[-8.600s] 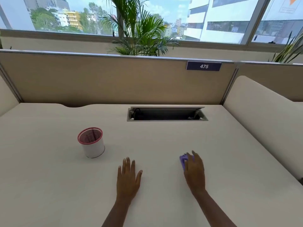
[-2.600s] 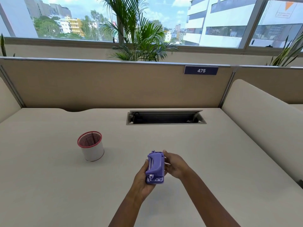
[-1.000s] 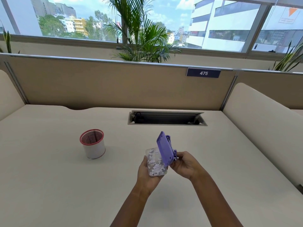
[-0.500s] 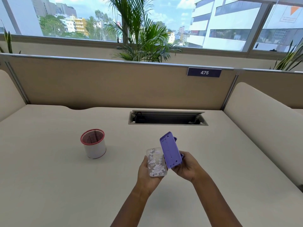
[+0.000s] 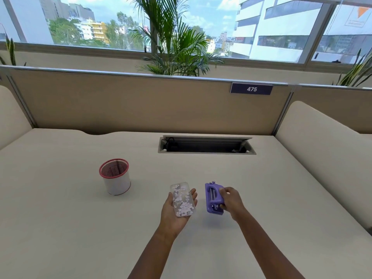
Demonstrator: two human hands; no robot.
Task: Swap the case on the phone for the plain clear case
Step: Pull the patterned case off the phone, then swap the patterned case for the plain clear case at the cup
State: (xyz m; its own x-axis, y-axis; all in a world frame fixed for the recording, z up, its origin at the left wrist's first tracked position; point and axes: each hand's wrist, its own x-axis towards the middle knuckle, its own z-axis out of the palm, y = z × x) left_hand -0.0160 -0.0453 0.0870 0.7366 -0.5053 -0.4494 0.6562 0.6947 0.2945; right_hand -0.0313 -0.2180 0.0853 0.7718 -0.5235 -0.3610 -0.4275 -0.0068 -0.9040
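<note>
A flat, phone-shaped piece (image 5: 182, 199) with a translucent back and a white-pink flower pattern lies on the upturned palm of my left hand (image 5: 172, 215). I cannot tell whether it is a phone or only a case. My right hand (image 5: 231, 202) grips a purple case (image 5: 213, 199) by its right edge, a little above the desk (image 5: 60, 218). The purple case has a strap across its back. The two pieces are apart, side by side. No plain clear case is in view.
A white cup with a red mesh rim (image 5: 115, 177) stands to the left of my hands. An open cable slot (image 5: 206, 144) is sunk into the desk further back. A beige partition (image 5: 141, 101) closes the far side and a padded divider (image 5: 322, 148) the right.
The purple case was lifted off the flowered piece. My right hand has carried it away to the right and lower, while the flowered piece stays on my left palm.
</note>
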